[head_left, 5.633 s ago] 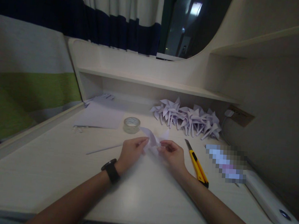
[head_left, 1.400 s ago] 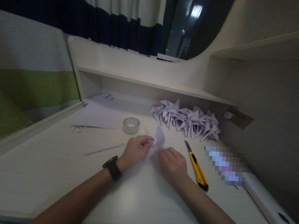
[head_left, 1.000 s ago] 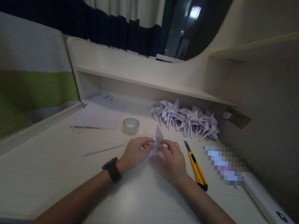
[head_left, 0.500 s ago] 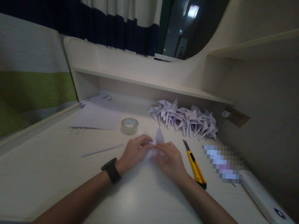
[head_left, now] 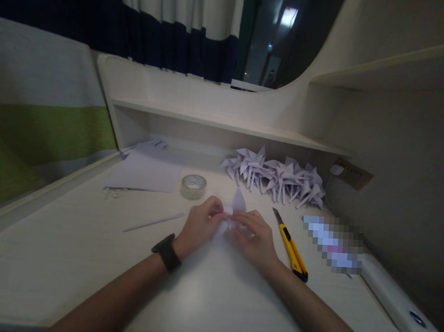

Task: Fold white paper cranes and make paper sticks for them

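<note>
Both my hands meet over a small pale folded paper piece at the middle of the desk. My left hand, with a black watch on its wrist, pinches the paper's left side. From the right, my right hand has its fingers closed on the paper. One pointed flap sticks up between the fingertips; the rest of the paper is hidden under the hands. A thin rolled paper stick lies on the desk to the left of my left hand.
A tape roll and a stack of paper sheets lie behind the hands. A pile of several finished paper pinwheels sits at the back right. A yellow utility knife lies right of my right hand, near a white device.
The paper had two flaps spread out; now it is folded tighter with one flap up. My hands have drawn closer together over it.
</note>
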`<state>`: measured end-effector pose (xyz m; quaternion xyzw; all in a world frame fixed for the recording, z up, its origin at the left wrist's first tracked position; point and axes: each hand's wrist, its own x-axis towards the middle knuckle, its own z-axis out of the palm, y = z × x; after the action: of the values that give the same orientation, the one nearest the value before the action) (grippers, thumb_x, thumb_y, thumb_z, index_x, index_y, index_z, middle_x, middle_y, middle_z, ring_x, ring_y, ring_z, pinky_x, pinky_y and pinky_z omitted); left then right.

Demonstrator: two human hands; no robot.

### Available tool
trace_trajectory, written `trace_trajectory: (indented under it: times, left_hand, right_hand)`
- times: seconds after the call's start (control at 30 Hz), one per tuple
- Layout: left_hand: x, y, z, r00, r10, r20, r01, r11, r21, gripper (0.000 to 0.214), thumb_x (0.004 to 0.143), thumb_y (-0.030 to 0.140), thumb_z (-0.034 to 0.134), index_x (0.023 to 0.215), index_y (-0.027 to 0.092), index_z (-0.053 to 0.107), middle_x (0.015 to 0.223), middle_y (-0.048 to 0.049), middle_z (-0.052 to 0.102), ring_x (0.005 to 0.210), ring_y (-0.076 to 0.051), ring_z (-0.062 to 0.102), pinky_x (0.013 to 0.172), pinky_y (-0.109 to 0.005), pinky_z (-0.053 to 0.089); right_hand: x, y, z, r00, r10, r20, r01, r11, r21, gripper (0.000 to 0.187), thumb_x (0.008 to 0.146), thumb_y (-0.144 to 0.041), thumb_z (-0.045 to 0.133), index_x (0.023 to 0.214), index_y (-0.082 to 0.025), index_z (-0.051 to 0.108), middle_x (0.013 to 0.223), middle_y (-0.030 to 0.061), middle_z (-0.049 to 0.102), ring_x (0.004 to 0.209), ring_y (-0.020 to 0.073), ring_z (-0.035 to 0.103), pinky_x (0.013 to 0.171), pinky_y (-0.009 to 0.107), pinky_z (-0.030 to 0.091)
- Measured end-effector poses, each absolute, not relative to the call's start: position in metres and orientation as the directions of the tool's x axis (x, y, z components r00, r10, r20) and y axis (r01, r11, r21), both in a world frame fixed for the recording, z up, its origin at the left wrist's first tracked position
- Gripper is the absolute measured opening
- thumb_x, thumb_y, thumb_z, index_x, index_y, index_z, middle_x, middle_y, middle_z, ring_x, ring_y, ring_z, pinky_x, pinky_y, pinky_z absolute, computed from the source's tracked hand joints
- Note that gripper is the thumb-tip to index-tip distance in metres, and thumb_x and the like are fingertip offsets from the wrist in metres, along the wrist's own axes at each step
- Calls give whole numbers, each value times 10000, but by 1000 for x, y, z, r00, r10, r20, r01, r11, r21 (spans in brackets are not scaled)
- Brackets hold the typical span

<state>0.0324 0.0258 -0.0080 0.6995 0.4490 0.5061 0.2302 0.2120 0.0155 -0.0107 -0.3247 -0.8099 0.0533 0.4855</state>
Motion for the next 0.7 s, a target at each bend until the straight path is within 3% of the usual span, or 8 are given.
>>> trace_trajectory:
  times: [0.7]
  left_hand:
    - [32, 23, -7, 186, 871, 455, 438, -488, 755, 141, 810, 156, 590, 903, 221, 506, 754, 18, 672, 732, -173, 654, 647, -249, 435]
  right_hand:
    - [214, 16, -13, -275, 685, 675, 500, 701, -508, 203, 740, -194, 708, 931, -205, 642, 817, 35, 624, 728, 179, 545, 635, 298, 451]
